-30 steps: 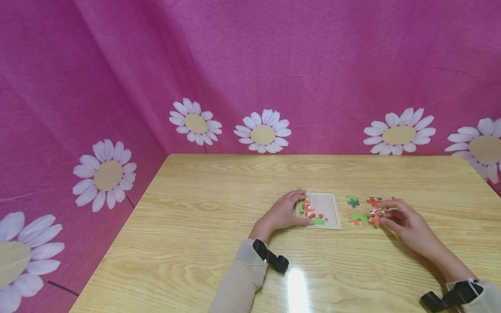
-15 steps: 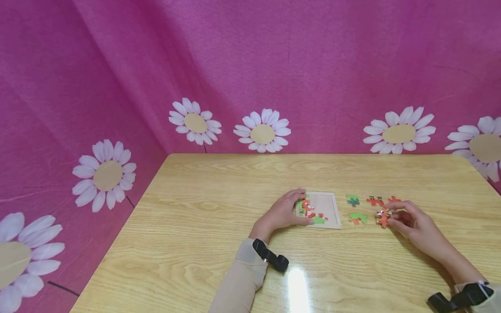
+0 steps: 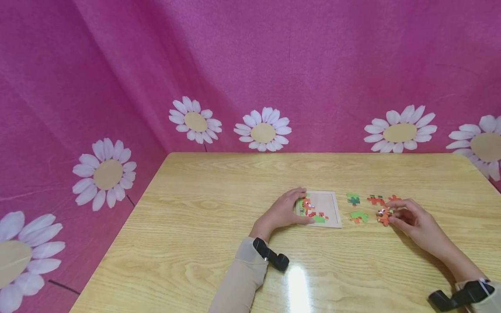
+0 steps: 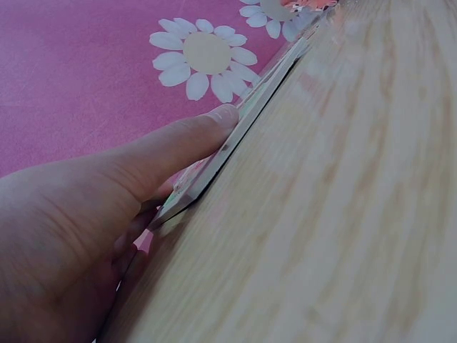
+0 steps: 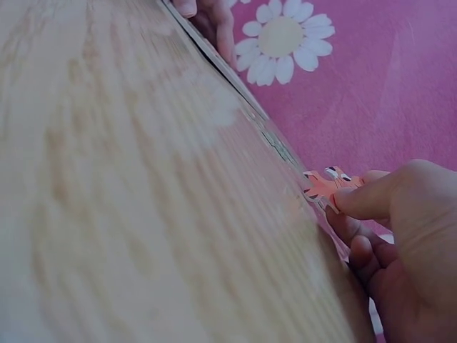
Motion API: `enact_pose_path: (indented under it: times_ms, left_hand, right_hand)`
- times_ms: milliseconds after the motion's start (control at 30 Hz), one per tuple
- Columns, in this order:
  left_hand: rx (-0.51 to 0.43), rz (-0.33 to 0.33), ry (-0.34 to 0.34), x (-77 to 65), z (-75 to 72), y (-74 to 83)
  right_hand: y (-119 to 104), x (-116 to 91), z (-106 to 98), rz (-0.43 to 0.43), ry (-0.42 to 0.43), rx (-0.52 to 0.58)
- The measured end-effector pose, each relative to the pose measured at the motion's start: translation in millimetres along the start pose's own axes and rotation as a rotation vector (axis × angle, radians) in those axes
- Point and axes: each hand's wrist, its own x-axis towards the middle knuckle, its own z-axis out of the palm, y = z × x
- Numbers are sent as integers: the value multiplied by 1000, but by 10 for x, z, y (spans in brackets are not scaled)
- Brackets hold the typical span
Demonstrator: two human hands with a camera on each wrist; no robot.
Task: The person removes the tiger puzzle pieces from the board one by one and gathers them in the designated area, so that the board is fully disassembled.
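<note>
- Fingers and thumb of your right hand (image 3: pixel 422 228) pinch an orange puzzle piece (image 3: pixel 384 216) with white and dark marks; the right wrist view shows it at your fingertips, but whether it touches the table you cannot tell.
- Your left hand (image 3: pixel 278 213) grips the left side of the puzzle tray (image 3: pixel 337 209), thumb on the near edge and fingers at the far left corner.
- That tray lies flat on the wooden table (image 3: pixel 188 234), in front of you, with fitted pieces (image 3: pixel 318 219) along its left and near sides; its far right part shows bare board.
- Between the tray and your right hand you have a green piece (image 3: pixel 353 199) in the far row and a green-and-orange piece (image 3: pixel 359 216) in the near row.
- A red piece (image 3: pixel 376 200) lies just beyond the one you hold, and a red-orange piece (image 3: pixel 394 198) sits just past your right fingertips.
- Behind the table you face a magenta curtain (image 3: pixel 325 65) printed with white daisies (image 3: pixel 262 132).
</note>
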Motion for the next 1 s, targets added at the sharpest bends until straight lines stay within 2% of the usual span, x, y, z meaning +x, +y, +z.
enact_pose_path:
  times_ms: [467,1000]
  left_hand:
    - [5,-4,-3,11,7,-7]
    - [5,-1,-1,14,4,-14]
  right_hand:
    - [13,16,-32,60,-13,-94]
    - [-6,54,-39,38,-71,-146]
